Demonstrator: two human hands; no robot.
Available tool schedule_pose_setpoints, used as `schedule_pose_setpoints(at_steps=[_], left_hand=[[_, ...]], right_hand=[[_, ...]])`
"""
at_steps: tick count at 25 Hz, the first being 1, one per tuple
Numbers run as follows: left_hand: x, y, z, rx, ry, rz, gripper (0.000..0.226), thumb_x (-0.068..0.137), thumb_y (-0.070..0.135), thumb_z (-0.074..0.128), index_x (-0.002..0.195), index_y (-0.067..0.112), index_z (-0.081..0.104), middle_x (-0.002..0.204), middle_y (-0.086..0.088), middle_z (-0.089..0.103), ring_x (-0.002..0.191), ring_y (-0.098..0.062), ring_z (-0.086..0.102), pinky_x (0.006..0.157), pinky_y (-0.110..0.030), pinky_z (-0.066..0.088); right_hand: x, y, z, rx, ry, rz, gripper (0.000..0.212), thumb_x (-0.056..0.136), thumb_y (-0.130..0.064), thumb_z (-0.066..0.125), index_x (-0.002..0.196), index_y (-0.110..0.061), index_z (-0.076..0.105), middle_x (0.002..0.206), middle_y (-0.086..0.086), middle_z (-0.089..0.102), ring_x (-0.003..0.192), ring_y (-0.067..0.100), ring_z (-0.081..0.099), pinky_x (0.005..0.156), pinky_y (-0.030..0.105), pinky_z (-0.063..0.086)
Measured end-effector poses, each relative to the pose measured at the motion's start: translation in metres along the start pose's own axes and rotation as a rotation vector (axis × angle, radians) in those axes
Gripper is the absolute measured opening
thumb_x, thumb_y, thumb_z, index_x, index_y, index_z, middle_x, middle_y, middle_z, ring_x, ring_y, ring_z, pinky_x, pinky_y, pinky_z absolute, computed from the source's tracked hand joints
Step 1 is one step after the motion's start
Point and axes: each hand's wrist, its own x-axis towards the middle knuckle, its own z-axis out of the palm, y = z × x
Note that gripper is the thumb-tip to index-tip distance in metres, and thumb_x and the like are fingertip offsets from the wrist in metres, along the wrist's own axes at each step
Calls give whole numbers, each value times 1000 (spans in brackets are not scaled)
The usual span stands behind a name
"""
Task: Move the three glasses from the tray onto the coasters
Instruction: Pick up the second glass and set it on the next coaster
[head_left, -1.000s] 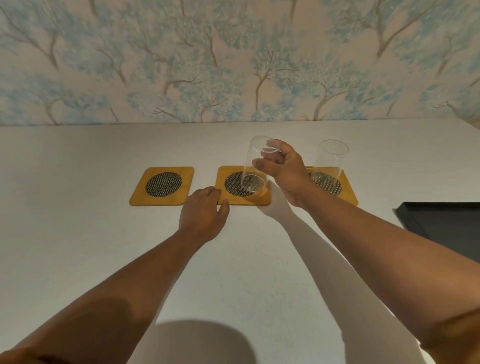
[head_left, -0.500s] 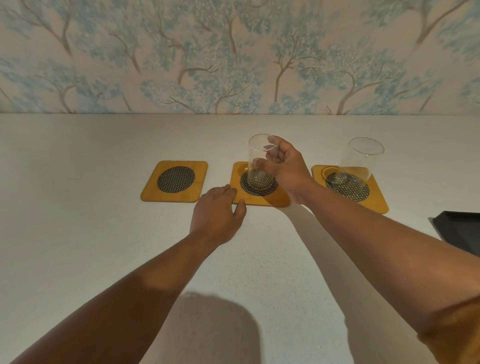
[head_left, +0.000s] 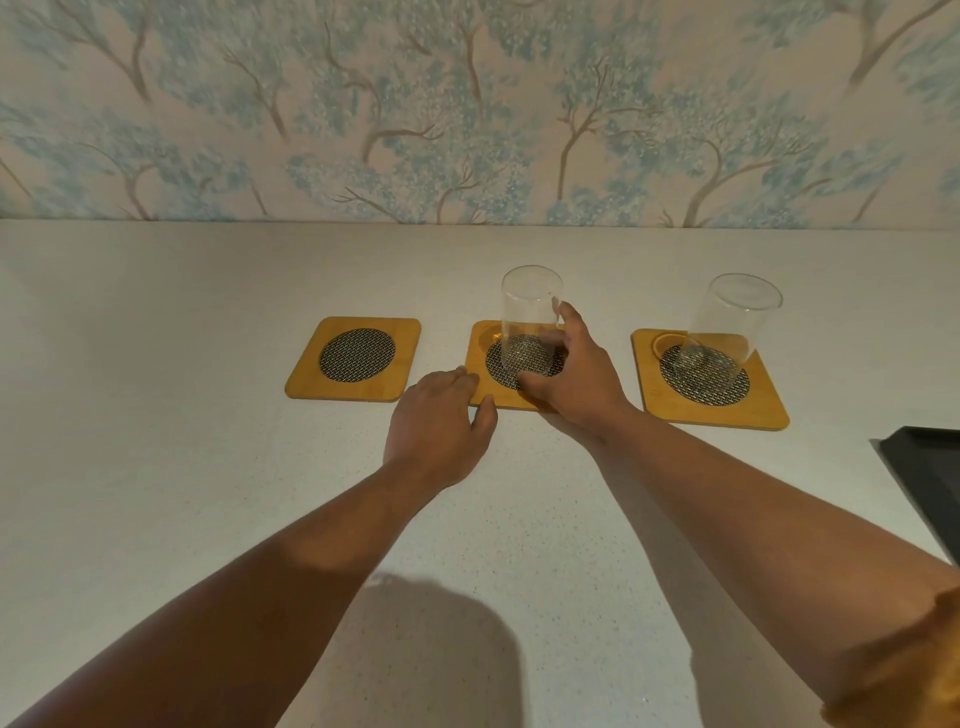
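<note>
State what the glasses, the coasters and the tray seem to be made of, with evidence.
Glasses: clear, smooth glass, likely; the coasters show through them.
Coasters: probably bamboo or wood, honey-coloured matte, with a dark woven-looking round inset.
Tray: black and matte; material unclear.

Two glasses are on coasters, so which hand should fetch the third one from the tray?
Right. The black tray lies at the right edge, on the right hand's side. The left hand rests by the middle wooden coaster, farther off.
</note>
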Motion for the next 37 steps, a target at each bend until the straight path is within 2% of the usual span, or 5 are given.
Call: schedule_pose_setpoints(at_steps=[5, 10, 27, 34, 37], left_hand=[[0, 1, -2, 5, -20, -6, 51, 101, 48, 43, 133, 15, 65, 136, -4, 66, 124, -23, 59, 103, -46, 50], [0, 2, -3, 7, -15, 7, 45, 101, 46, 44, 123, 15, 68, 125, -3, 71, 115, -21, 62, 98, -43, 52], [0, 1, -3, -15, 8, 24, 42, 102, 45, 45, 116, 14, 69, 116, -5, 72, 108, -23, 63, 94, -46, 53], [1, -1, 0, -26, 33, 45, 44, 101, 46, 43, 117, 15, 69, 117, -3, 72, 107, -22, 63, 93, -44, 53], [2, -1, 1, -21, 42, 56, 44, 100, 44, 45, 123, 13, 67, 128, -5, 67, 115, -24, 62, 97, -43, 51]], right_hand=[[0, 3, 4, -64, 22, -37, 90, 70, -49, 78, 147, -21, 40, 130, -3, 64, 113, 19, 59, 90, 33, 50], [0, 4, 5, -89, 49, -68, 67, 72, -50, 78, 128, -23, 53, 110, -8, 60, 98, 16, 58, 77, 27, 49], [2, 3, 6, -107, 60, -59, 76, 72, -51, 77, 135, -19, 53, 123, -3, 65, 101, 11, 54, 82, 29, 48], [0, -1, 5, -133, 47, -54, 72, 68, -57, 75, 126, -24, 51, 113, -5, 64, 96, 15, 60, 76, 32, 55], [-5, -7, 3, -113, 73, -30, 93, 63, -57, 78, 139, -17, 42, 121, -7, 61, 105, 12, 59, 83, 30, 54]])
